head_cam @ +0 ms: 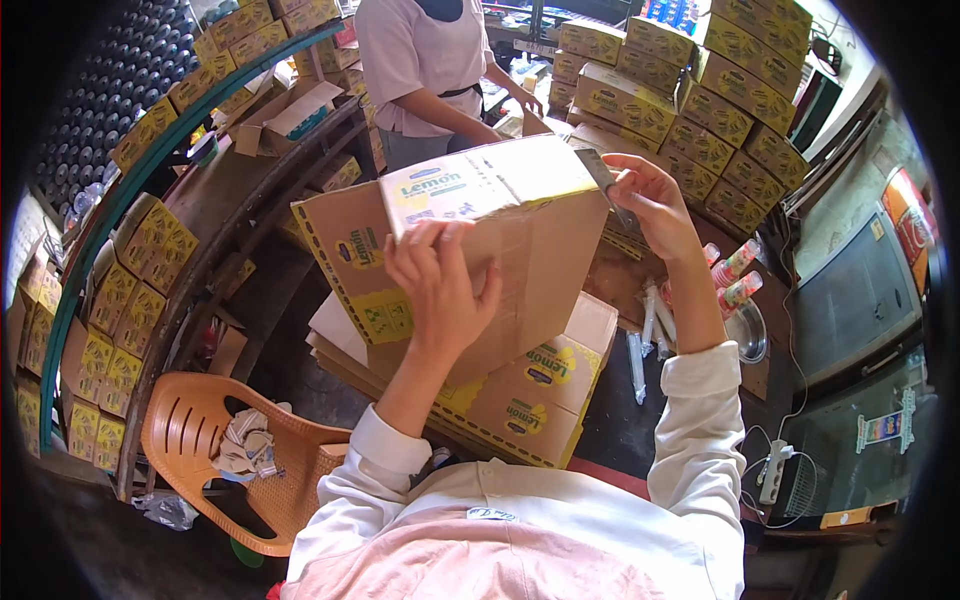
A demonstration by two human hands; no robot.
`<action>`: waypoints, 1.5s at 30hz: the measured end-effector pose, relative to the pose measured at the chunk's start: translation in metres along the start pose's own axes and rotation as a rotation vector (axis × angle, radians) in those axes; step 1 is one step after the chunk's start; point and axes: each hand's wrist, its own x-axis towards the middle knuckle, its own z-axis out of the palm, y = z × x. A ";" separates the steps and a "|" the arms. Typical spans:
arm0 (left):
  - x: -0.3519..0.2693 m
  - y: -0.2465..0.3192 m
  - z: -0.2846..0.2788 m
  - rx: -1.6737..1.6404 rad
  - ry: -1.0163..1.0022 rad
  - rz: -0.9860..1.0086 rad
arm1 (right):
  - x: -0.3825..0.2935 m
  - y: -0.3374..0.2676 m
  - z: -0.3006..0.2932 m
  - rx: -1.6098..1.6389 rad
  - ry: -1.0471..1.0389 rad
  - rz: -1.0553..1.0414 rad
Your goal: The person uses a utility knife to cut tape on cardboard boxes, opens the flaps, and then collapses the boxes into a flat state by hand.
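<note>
A yellow and brown cardboard box [480, 285] printed with lemons stands tilted before me, an end flap [352, 255] hanging out at its left. Clear packing tape [516, 277] runs down the near panel. My left hand [442, 289] steadies the box, its fingertips at the upper edge and its thumb on the near panel. At the far right corner, my right hand [649, 199] pinches a shiny strip of tape [604, 180] that runs along the edge. Beneath the box lies a stack of flattened cartons [525, 405].
A co-worker [427, 75] stands across from me, hands near another carton. Stacked lemon cartons [697, 112] rise at back right. Wrapped tubes [637, 360], printed cups [739, 277] and a metal bowl [750, 330] lie right. An orange plastic chair [187, 450] stands left, cloth on it.
</note>
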 end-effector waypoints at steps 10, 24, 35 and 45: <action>0.005 -0.023 0.005 0.000 0.043 -0.105 | -0.017 -0.016 0.041 -0.253 -0.087 -0.031; -0.006 -0.003 0.006 -0.083 0.068 -0.097 | 0.002 -0.051 0.068 -0.983 -0.386 -0.473; -0.007 -0.003 0.003 -0.076 0.085 -0.101 | 0.006 -0.046 0.074 -1.017 -0.428 -0.467; -0.007 -0.003 0.006 -0.105 0.092 -0.110 | 0.008 -0.046 0.072 -1.078 -0.455 -0.477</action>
